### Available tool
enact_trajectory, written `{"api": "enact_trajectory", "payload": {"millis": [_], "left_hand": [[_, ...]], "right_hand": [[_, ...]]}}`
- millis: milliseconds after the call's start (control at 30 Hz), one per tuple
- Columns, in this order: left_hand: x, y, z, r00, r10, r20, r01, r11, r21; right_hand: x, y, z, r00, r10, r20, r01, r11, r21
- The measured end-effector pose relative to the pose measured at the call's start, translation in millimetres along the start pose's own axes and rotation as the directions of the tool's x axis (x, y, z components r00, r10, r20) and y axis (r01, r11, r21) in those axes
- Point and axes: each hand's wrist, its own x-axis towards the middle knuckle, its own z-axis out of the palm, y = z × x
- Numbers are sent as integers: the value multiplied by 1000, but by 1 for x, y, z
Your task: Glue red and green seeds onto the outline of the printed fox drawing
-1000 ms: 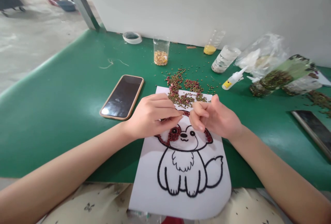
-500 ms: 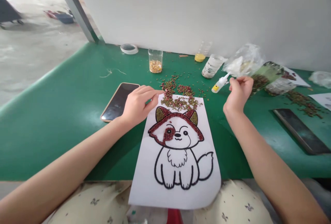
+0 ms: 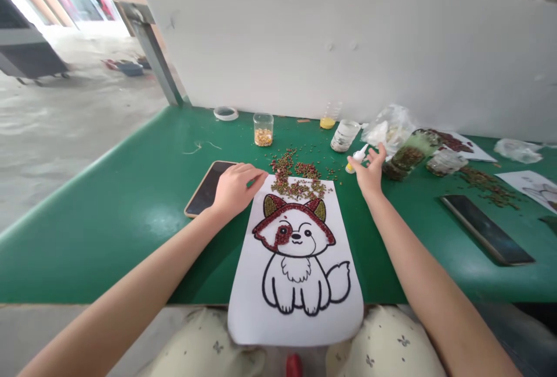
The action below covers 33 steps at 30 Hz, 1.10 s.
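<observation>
handling the white bottle (image 3: 360, 155): it is judged light and easily tipped, smooth enough to slip, with a wall that may give when squeezed.
bottle's place: it is seen tilted beyond the upper right corner of the sheet (image 3: 250, 284), spout pointed up and away; whether its weight is borne by the desk (image 3: 130, 238) cannot be told.
bottle's hold: it is best taken by the body, with the thin spout left free.
right hand (image 3: 369, 174): thumb and fingers are spread well apart around the bottle; the labelled end is overlapped by the thumb tip, but touch cannot be confirmed and no firm grip is shown.
left hand (image 3: 237, 187): fingers are bent and bunched near the sheet's upper left corner; whether anything is pinched cannot be told.
sheet: it is judged thin and easily dragged, best held by its bare edges; its near end is hung past the desk.
loose seeds (image 3: 308, 170): they are scattered over the sheet's top edge, likely hard and quick to roll, best pinched singly.
</observation>
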Motion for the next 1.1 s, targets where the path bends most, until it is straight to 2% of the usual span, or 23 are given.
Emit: {"api": "enact_trajectory", "payload": {"millis": [200, 300, 400, 500, 600, 667, 700, 767, 867, 1033, 1100], "left_hand": [[-1, 5, 0, 998, 21, 65, -19, 999, -33], [-1, 9, -1, 994, 35, 100, -30, 998, -52], [-1, 9, -1, 995, 8, 97, -8, 1000, -2], [1, 6, 0, 997, -46, 59, 43, 998, 55], [2, 3, 0, 996, -79, 31, 76, 995, 69], [2, 4, 0, 996, -85, 18, 84, 994, 75], [2, 5, 0, 996, -87, 11, 85, 993, 78], [1, 9, 1, 997, -83, 1, 83, 994, 76], [2, 19, 4, 1000, -25, 11, 24, 998, 50], [17, 44, 8, 982, 180, 56, -176, 982, -72], [22, 52, 10, 975, 219, 47, -210, 967, -146]], "right_hand": [[2, -9, 9, 998, -6, 57, 8, 999, -41], [-5, -15, 7, 997, -31, 77, 36, 997, -64], [-16, -22, 7, 988, -72, 134, 85, 992, -93], [-25, -30, 10, 953, -189, 235, 216, 971, -98], [-31, -38, 12, 873, -354, 337, 409, 906, -107], [-35, -44, 12, 826, -418, 379, 486, 868, -101], [-37, -47, 12, 821, -426, 380, 492, 866, -91], [-43, -53, 10, 849, -408, 337, 449, 892, -52], [-56, -69, 9, 882, -383, 274, 389, 921, 33], [-86, -107, 13, 810, -515, 280, 495, 857, 143], [-96, -118, 14, 784, -534, 316, 501, 845, 186]]}}
